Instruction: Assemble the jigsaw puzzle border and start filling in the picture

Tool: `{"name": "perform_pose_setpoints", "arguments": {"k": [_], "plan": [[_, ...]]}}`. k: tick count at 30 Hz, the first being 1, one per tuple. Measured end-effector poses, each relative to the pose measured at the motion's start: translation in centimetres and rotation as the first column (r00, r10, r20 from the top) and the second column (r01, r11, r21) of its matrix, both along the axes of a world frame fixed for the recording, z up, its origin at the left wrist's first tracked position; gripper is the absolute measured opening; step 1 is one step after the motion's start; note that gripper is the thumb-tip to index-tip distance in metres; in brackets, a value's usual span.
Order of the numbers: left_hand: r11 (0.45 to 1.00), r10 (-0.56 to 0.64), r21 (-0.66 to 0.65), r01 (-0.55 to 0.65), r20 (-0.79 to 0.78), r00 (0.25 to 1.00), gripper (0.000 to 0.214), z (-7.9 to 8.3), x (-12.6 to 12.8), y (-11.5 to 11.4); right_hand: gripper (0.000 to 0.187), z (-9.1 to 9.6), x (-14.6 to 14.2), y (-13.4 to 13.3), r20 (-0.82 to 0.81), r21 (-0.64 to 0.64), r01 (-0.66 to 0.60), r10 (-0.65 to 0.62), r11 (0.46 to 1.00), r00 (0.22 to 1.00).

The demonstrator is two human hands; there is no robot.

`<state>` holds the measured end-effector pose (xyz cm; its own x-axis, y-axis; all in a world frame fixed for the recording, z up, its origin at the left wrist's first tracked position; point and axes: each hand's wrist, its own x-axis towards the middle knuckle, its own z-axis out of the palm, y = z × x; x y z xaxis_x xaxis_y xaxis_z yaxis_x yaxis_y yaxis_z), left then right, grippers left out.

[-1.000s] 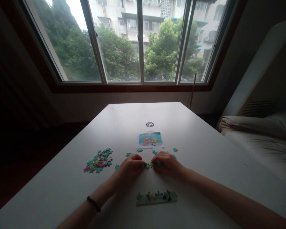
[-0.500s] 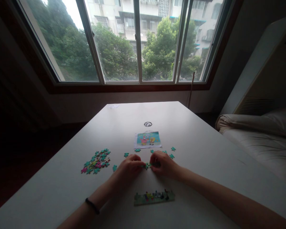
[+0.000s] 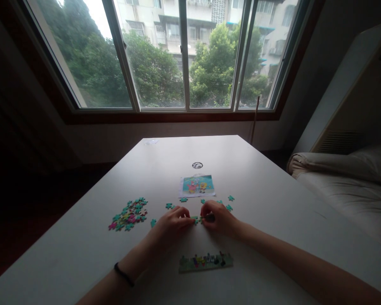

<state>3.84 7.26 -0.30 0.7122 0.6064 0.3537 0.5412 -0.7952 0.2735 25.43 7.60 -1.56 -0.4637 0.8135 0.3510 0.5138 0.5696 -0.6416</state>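
Small green jigsaw puzzle pieces [image 3: 196, 220] lie between my two hands at the middle of the table. My left hand [image 3: 174, 221] has its fingertips closed on the left end of these pieces. From the other side, my right hand [image 3: 219, 218] pinches a green piece, its fingers curled and partly hiding it. Whether the pieces interlock is too small to tell. Nearer me lies a joined strip of puzzle [image 3: 205, 263] with a straight lower edge and colourful figures. Beyond my hands is a picture sheet [image 3: 197, 185] with cartoon characters on a blue ground.
A heap of loose puzzle pieces [image 3: 128, 215] sits left on the white table [image 3: 266, 220]. Several single teal pieces [image 3: 231, 198] are scattered around my hands. A round dark-rimmed disc [image 3: 197, 165] is farther back. A padded couch [image 3: 343, 182] stands at the right.
My left hand's fingers have shifted slightly, showing a little more of a teal piece behind them. My right hand stays almost in place. The heap, sheet and strip look unchanged.
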Motion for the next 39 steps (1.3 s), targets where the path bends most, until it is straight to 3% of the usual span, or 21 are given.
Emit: {"name": "perform_pose_setpoints", "arguments": {"k": [6, 12, 20, 39], "plan": [[0.998, -0.024, 0.051, 0.026, -0.032, 0.999, 0.02, 0.2, 0.2, -0.4, 0.019, 0.6, 0.3, -0.1, 0.018, 0.015, -0.051, 0.051, 0.999, 0.999], [0.995, -0.104, -0.013, 0.103, -0.055, 0.993, 0.017, 1.1, 0.4, -0.8, 0.018, 1.6, 0.9, 0.2, 0.108, 0.0, -0.129, 0.129, 0.992, 0.986], [0.989, 0.078, -0.133, -0.064, 0.108, 0.991, 0.036, -0.2, 0.2, -0.5, 0.019, 1.4, 0.6, 0.0, 0.091, -0.007, -0.1, 0.1, 0.995, 0.991], [0.985, 0.077, -0.165, -0.045, 0.193, 0.978, 0.021, -1.0, 0.3, -0.4, 0.018, 0.6, 0.1, 0.1, 0.022, 0.018, -0.079, 0.078, 0.997, 0.997]]}}
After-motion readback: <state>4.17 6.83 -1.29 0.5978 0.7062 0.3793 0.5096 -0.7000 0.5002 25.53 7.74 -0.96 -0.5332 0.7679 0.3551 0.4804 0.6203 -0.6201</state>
